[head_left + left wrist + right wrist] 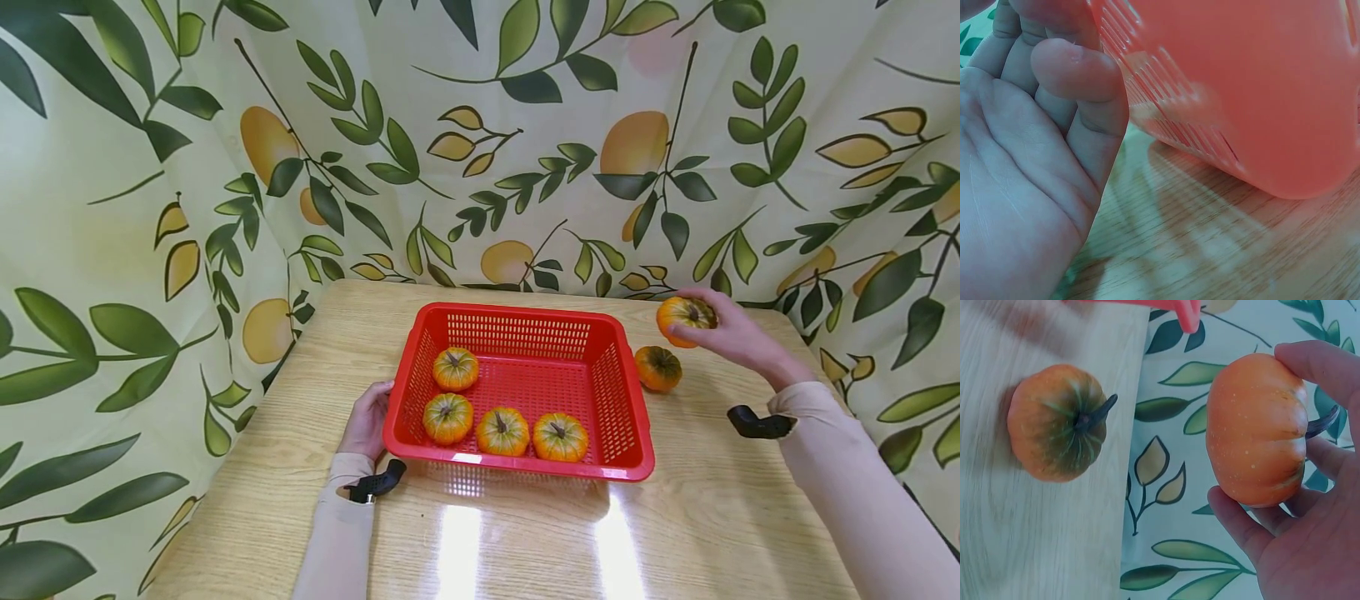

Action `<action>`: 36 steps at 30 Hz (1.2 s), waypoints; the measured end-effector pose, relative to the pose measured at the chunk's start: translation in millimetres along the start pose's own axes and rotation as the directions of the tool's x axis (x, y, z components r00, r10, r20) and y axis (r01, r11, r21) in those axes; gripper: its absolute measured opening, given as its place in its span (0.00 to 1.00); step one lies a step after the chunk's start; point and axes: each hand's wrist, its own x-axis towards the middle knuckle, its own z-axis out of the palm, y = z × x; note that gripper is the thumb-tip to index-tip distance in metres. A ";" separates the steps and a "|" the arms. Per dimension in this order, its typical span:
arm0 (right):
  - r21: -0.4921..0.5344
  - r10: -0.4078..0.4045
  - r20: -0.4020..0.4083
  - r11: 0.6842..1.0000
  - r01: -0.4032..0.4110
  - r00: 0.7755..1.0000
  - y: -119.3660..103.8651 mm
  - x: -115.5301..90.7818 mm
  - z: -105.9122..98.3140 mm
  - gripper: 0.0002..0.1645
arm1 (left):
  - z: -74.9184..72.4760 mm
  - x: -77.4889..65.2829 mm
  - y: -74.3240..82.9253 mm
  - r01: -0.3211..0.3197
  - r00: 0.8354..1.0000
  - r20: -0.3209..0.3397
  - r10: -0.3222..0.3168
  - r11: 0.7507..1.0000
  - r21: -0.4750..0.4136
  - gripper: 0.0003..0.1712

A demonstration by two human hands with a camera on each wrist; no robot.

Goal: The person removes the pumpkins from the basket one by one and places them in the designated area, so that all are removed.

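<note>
- Right hand (pixel 726 332): fingers and thumb curled round a raised pumpkin (pixel 679 323), right of the red basket (pixel 525 469).
- Left hand (pixel 365 419): fingers partly bent at the basket's left side; whether gripping, cannot tell.
- Second pumpkin (pixel 658 370): on the table (pixel 720 500), beside the basket.
- Four pumpkins (pixel 447 419): inside, along left and near sides.

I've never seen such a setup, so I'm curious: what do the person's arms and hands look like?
Both sleeves are long and pale beige, and a curved black wrist camera juts from each. The left hand and right hand wear no gloves.
</note>
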 end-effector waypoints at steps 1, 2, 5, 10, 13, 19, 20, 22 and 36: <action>-0.004 0.002 -0.002 1.000 -0.002 1.000 1.5 -0.2 -0.7 0.44 | 0.3 -0.1 0.4 0.001 1.000 0.002 -0.001 1.000 -0.004 0.38; -0.006 0.005 -0.003 1.000 -0.005 1.000 2.8 -0.5 -1.4 0.44 | 0.9 -0.3 1.0 0.004 1.000 0.002 -0.004 1.000 -0.007 0.39; -0.003 0.010 -0.007 1.000 -0.010 1.000 6.8 -1.8 -3.6 0.44 | 3.6 -1.3 3.2 0.011 1.000 0.008 -0.011 1.000 -0.010 0.39; 0.007 0.042 -0.016 0.999 -0.042 0.999 12.9 -6.7 -7.6 0.44 | 7.9 -2.8 6.3 0.014 1.000 0.009 -0.013 1.000 -0.010 0.38; 0.013 0.068 -0.017 0.998 -0.068 0.998 18.1 -9.9 -10.2 0.46 | 8.4 -2.7 6.7 0.013 1.000 0.010 -0.013 1.000 -0.008 0.38; 0.012 0.127 -0.006 0.992 -0.127 0.992 30.5 -14.3 -13.0 0.51 | 7.4 -2.7 6.0 0.013 1.000 0.012 -0.013 1.000 -0.010 0.38; 0.008 0.134 -0.005 0.991 -0.134 0.991 32.5 -14.7 -13.1 0.52 | 7.2 -2.7 5.8 0.012 1.000 0.012 -0.011 1.000 -0.011 0.38; 0.008 0.147 0.003 0.989 -0.147 0.989 36.5 -15.1 -13.5 0.52 | 7.2 -2.6 5.7 0.010 1.000 0.013 -0.010 1.000 -0.010 0.38; 0.009 0.192 0.015 0.981 -0.192 0.981 54.2 -19.2 -14.4 0.55 | 4.4 -1.2 3.5 0.003 1.000 -0.003 -0.003 1.000 -0.010 0.39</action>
